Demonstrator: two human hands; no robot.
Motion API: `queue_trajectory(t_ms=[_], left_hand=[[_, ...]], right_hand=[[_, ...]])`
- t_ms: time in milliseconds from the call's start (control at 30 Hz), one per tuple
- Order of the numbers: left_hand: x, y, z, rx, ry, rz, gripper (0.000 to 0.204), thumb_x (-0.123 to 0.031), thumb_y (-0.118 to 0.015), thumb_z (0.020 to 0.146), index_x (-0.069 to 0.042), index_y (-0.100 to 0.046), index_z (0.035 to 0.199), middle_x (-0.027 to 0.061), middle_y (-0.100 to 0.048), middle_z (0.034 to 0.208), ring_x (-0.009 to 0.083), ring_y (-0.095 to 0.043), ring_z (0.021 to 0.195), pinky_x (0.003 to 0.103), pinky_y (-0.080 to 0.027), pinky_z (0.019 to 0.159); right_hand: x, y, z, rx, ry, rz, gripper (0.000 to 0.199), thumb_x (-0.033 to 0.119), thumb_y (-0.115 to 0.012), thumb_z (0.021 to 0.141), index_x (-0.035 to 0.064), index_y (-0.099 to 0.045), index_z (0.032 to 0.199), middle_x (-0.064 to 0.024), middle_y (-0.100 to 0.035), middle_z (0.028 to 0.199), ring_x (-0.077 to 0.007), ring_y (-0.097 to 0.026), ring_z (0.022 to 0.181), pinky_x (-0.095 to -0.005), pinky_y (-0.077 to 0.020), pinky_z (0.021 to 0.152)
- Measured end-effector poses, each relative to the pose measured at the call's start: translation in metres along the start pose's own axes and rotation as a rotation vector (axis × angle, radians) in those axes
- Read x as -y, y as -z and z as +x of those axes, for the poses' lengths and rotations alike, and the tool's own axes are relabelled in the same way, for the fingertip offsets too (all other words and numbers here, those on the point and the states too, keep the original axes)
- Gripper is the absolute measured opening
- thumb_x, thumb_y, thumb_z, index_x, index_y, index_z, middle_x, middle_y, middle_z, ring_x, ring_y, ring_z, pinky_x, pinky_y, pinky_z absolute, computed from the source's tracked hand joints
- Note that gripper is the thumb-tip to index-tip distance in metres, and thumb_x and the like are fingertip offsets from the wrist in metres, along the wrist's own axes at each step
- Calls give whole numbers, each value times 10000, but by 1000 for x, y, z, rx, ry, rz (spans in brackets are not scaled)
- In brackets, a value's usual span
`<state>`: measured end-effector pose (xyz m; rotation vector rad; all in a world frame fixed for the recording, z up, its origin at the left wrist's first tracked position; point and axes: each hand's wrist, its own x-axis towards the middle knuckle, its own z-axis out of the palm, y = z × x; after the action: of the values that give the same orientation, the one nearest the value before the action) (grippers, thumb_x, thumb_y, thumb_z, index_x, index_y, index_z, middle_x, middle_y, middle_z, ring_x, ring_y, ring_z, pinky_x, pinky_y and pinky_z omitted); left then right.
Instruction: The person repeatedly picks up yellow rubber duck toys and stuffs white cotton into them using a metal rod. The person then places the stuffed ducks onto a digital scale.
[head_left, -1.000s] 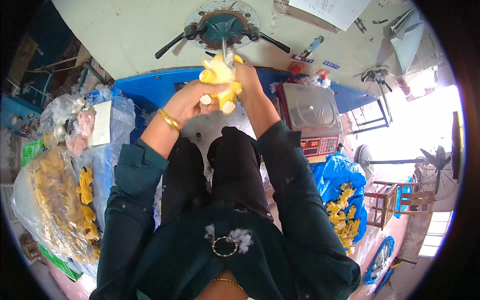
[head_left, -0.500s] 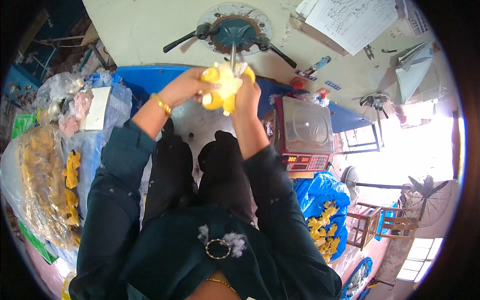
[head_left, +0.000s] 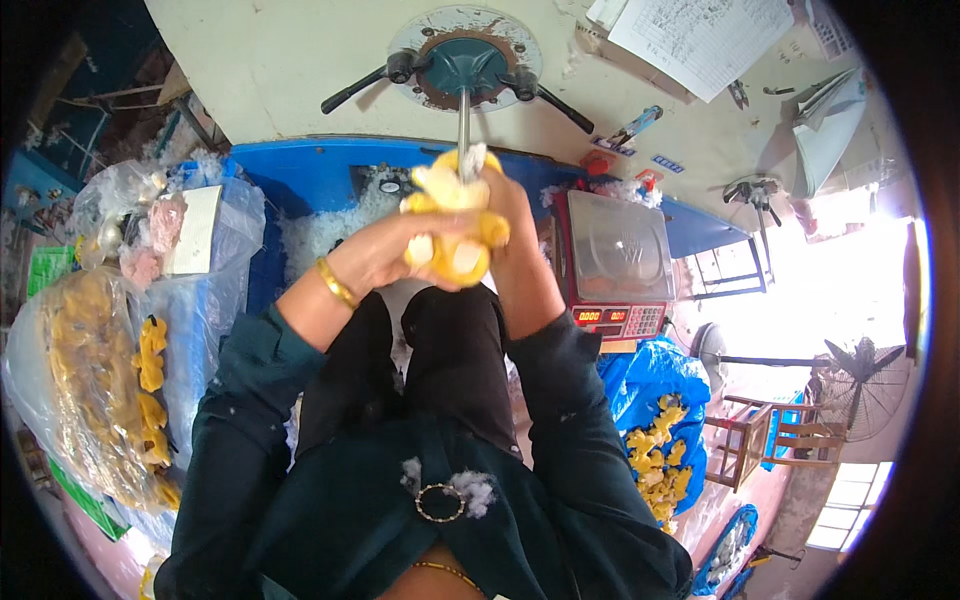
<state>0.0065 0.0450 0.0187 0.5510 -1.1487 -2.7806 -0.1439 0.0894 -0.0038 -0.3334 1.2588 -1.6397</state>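
A yellow and cream plush toy is between my two hands, its upper end around the tip of a thin metal tube. White fluff shows where the tube enters. My left hand, with a gold bangle at the wrist, lies across the toy's middle, fingers closed on it and slightly blurred. On the other side my right hand grips the toy near the tube tip; its fingers are mostly hidden. The tube comes out of a dark green fitting with black handles on the pale machine panel.
Left, a clear plastic bag holds many yellow plush pieces. At right stand a red digital scale and a blue sack with more yellow pieces. White fluff lies behind my left hand. Papers rest on the panel.
Both hands and the toy have come slightly down toward me, baring more of the tube. My left hand has shifted across the toy's middle, and the toy has turned.
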Motion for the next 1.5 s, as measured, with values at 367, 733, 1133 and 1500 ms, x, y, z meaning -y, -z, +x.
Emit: queue_trajectory(t_ms=[367,733,1133,1500], left_hand=[[6,-11,4,-156,19,-252,428,-253,-686,833,-105,-567,1217,85,-661,1088,229,-683,908,410,-593,699],[0,-15,3,-204,86,-182,448,-331,-676,850,-115,-547,1220,85,-630,1127,226,-639,1000,383,-577,717],[1,-21,-11,-190,127,-226,479,-330,-675,857,-75,-510,1227,114,-637,1083,270,-665,960,379,-590,680],[-2,-13,-22,-67,122,-247,427,-308,-647,870,-50,-535,1192,129,-660,1062,271,-689,902,389,-608,594]], right_hand=[[-10,19,33,384,5,81,300,210,-454,953,-9,-593,1104,-154,-658,1007,-277,-667,887,-413,-554,797],[-1,17,31,405,8,-143,238,189,-524,915,8,-588,1056,-124,-646,977,-220,-647,851,-347,-541,772],[1,10,-10,380,47,81,296,256,-487,898,11,-641,956,-104,-673,920,-194,-667,817,-330,-538,727],[-2,0,-32,423,23,234,260,230,-576,895,-4,-618,1002,-131,-673,996,-235,-678,857,-337,-561,779]])
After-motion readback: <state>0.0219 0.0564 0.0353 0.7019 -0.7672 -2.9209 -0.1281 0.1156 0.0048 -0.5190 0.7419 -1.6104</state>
